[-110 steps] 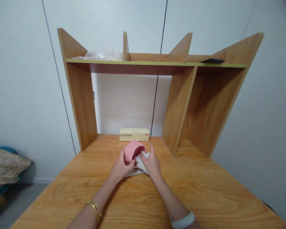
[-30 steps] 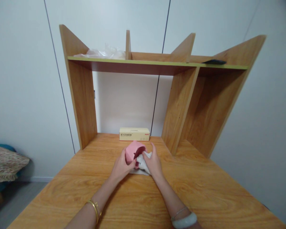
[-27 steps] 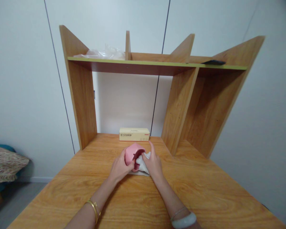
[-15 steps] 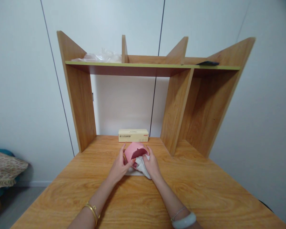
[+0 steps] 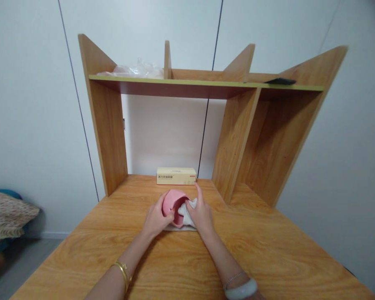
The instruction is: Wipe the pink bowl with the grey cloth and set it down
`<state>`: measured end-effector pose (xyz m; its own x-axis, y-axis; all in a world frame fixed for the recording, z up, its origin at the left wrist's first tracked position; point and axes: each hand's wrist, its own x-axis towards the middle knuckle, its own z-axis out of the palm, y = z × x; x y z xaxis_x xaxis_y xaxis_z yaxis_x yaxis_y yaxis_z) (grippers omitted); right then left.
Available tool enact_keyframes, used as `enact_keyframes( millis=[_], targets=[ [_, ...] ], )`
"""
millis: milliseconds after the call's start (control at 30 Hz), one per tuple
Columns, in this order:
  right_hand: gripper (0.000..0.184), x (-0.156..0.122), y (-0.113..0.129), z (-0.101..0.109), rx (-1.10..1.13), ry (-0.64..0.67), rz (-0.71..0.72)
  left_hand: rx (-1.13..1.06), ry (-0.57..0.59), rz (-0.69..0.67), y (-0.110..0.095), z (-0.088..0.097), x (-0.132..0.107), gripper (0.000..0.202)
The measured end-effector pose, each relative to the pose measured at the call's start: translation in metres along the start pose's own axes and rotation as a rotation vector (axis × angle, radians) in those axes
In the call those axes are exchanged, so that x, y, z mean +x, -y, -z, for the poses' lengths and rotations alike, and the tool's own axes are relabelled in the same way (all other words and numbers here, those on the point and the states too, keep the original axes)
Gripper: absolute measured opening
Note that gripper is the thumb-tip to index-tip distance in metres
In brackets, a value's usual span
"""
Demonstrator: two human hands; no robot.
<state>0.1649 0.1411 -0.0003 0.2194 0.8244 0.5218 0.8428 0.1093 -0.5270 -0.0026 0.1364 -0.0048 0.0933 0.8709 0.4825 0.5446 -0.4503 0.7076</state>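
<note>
A pink bowl-like container (image 5: 171, 201) is tilted on its side over the wooden desk (image 5: 268, 250), its opening turned toward me. My left hand (image 5: 154, 218) is closed around its left side. My right hand (image 5: 200, 214) grips a crumpled white cloth (image 5: 187, 209) and presses it into the container's opening, with the forefinger sticking up. Part of the cloth lies flat on the desk under both hands.
A flat beige box (image 5: 176, 176) lies at the back of the desk below the wooden shelf unit (image 5: 206, 83). Clear plastic (image 5: 134, 70) sits on the upper shelf at left, a dark flat object (image 5: 279, 81) at right. A patterned cushion (image 5: 6, 214) lies on the far left.
The pink container has tipped lower with its opening more toward me, and the cloth in my right hand has gone further into it. Both hands stay at the same spot.
</note>
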Motion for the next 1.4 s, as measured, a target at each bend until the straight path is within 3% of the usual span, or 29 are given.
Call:
enact_keyframes(
  millis=[200, 267, 433, 567, 667, 800, 900, 1033, 1167, 1300, 1400],
  targets=[
    [0.067, -0.001, -0.008, -0.005, 0.013, 0.099, 0.004, 0.083, 0.055, -0.126, -0.008, 0.005, -0.005, 0.068],
    [0.063, -0.001, -0.012, -0.010, 0.124, 0.099, -0.036, 0.046, 0.053, -0.096, -0.008, 0.004, -0.004, 0.070],
    [0.050, 0.002, -0.017, -0.025, 0.540, -0.041, -0.098, -0.202, 0.051, -0.028, -0.004, -0.003, 0.000, 0.085],
    [0.043, 0.003, -0.019, -0.037, 0.806, 0.016, -0.097, -0.254, 0.130, -0.020, -0.002, -0.013, -0.002, 0.085],
    [0.054, 0.002, -0.019, -0.036, 0.766, 0.056, -0.112, -0.262, 0.071, 0.042, -0.001, -0.016, -0.002, 0.076],
    [0.063, 0.000, -0.010, -0.017, 0.383, 0.034, -0.107, -0.103, -0.023, 0.115, -0.001, -0.007, 0.001, 0.069],
    [0.063, 0.000, -0.002, -0.002, 0.110, 0.013, -0.050, 0.025, 0.004, 0.103, -0.004, 0.001, 0.000, 0.065],
    [0.066, -0.001, -0.001, 0.001, -0.004, 0.048, 0.039, 0.138, 0.060, -0.019, -0.009, 0.006, -0.004, 0.066],
    [0.062, -0.001, -0.011, -0.011, 0.150, 0.116, -0.010, 0.178, 0.100, -0.093, -0.012, 0.006, -0.006, 0.067],
    [0.055, 0.000, -0.018, -0.026, 0.456, 0.027, -0.071, -0.020, 0.025, -0.016, -0.008, 0.002, -0.002, 0.065],
    [0.043, 0.001, -0.017, -0.034, 0.675, -0.019, -0.097, -0.151, 0.068, -0.041, -0.007, -0.002, -0.001, 0.074]
  ],
)
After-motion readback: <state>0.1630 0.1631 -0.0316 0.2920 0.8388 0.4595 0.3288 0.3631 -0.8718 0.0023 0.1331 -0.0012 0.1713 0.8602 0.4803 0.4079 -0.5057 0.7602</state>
